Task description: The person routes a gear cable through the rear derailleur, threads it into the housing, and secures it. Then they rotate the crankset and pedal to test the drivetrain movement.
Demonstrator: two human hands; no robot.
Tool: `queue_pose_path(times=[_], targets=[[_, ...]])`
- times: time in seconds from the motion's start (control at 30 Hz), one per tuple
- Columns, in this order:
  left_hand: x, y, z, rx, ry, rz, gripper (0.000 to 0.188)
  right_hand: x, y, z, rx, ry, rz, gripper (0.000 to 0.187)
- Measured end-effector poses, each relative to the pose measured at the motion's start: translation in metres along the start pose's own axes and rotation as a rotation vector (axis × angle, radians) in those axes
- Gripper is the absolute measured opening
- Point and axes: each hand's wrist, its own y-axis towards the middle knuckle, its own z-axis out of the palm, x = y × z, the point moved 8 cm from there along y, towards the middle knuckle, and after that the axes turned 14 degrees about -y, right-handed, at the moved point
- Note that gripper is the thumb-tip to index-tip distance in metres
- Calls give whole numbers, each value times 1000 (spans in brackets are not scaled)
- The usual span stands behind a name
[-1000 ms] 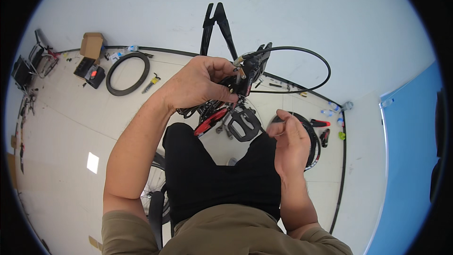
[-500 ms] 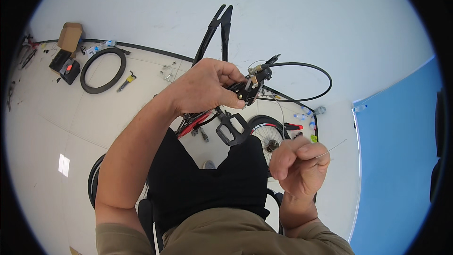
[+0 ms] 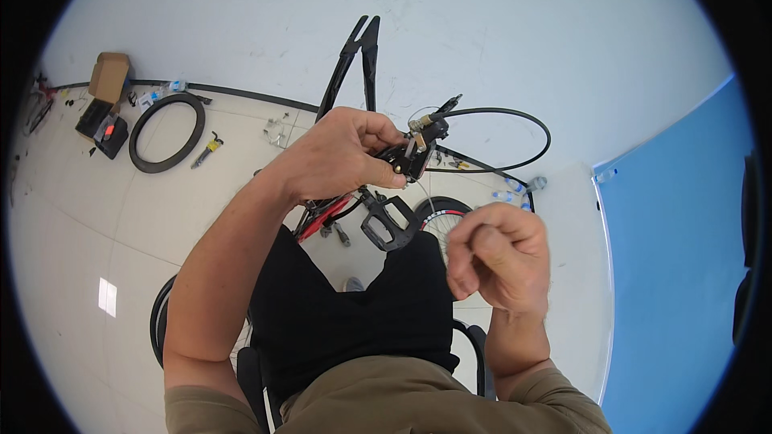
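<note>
My left hand point(image 3: 342, 153) pinches a small black derailleur-like mechanism point(image 3: 412, 159) with metal bolts and a brass-coloured fitting; its exact kind I cannot make out. A black cable housing point(image 3: 549, 138) loops from it to the right and back. From its lower side a thin bare cable point(image 3: 429, 195) runs down toward my right hand point(image 3: 503, 257). That hand is closed, fingers curled around the cable, the cable's end hidden. Below my left hand a black pedal point(image 3: 390, 223) hangs by the red frame part point(image 3: 323, 219), above my lap.
A black fork-shaped frame part point(image 3: 351, 60) rises ahead against the white wall. On the floor lie a tyre point(image 3: 134, 138), an open cardboard box point(image 3: 109, 79), a yellow-and-black tool point(image 3: 207, 150) and plastic bottles point(image 3: 515, 186). A spoked wheel point(image 3: 440, 221) lies behind my right hand; a blue panel point(image 3: 675, 273) stands right.
My right hand has turned and moved slightly up and left; the cable end that stuck out beyond its fingers no longer shows. The left hand keeps its pinch; the view has shifted slightly.
</note>
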Motion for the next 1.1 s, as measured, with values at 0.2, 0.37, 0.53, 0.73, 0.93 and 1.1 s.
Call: queue_pose_path(times=[0.2, 0.37, 0.53, 0.73, 0.93, 1.1], targets=[[2, 0, 0, -14, -95, -5, 30, -33, 15, 4, 94, 20, 207, 28], [0, -6, -8, -66, -2, -54, 33, -44, 22, 10, 130, 75, 215, 29], [-4, -8, -3, -81, -27, -77, 31, -51, 30, 3, 137, 166, 202, 31], [-3, -7, 1, -76, -44, -52, 37, -52, 29, 0, 198, 155, 173, 30], [-1, -7, -1, -66, 3, -51, 38, -52, 26, 0, 230, 146, 153, 28], [2, -7, -3, -53, -24, -58, 38, -56, 36, -2, 271, 287, 193, 30]])
